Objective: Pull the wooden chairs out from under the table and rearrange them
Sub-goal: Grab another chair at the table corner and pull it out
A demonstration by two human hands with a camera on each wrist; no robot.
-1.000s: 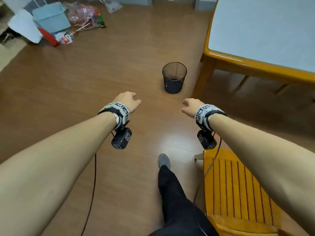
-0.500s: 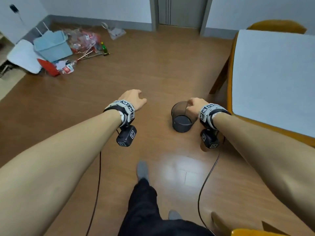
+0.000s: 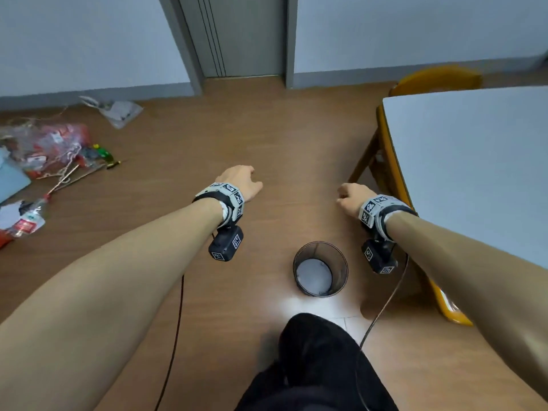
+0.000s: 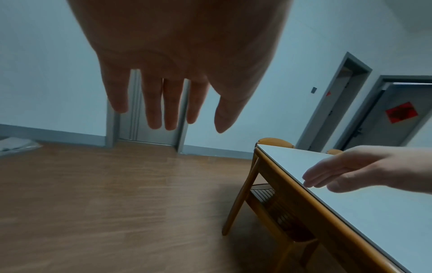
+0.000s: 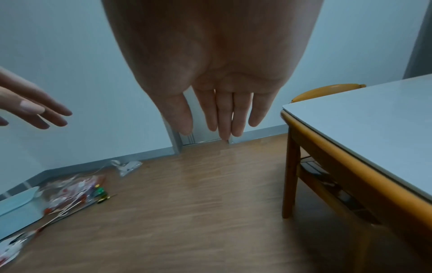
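A table (image 3: 462, 161) with a pale top and orange wooden rim fills the right of the head view. Behind its far edge rises the curved back of a wooden chair (image 3: 439, 78), also showing in the right wrist view as the chair (image 5: 327, 91). Another chair's slatted seat (image 4: 268, 194) sits tucked under the table. My left hand (image 3: 241, 180) hovers over bare floor, fingers straight and empty. My right hand (image 3: 351, 195) hangs near the table's corner, fingers relaxed and holding nothing; the right wrist view shows its fingers (image 5: 224, 118) straight.
A black mesh waste bin (image 3: 320, 268) stands on the floor between my arms, close to my leg (image 3: 314, 360). Bags and litter (image 3: 50, 149) lie at the left wall. A grey door (image 3: 246, 37) is straight ahead. Cables trail from both wrists.
I have walked forward along the table: the bin has slid from ahead of my hands to below them, and the slatted chair at lower right has dropped out of view. Both hands stay empty.
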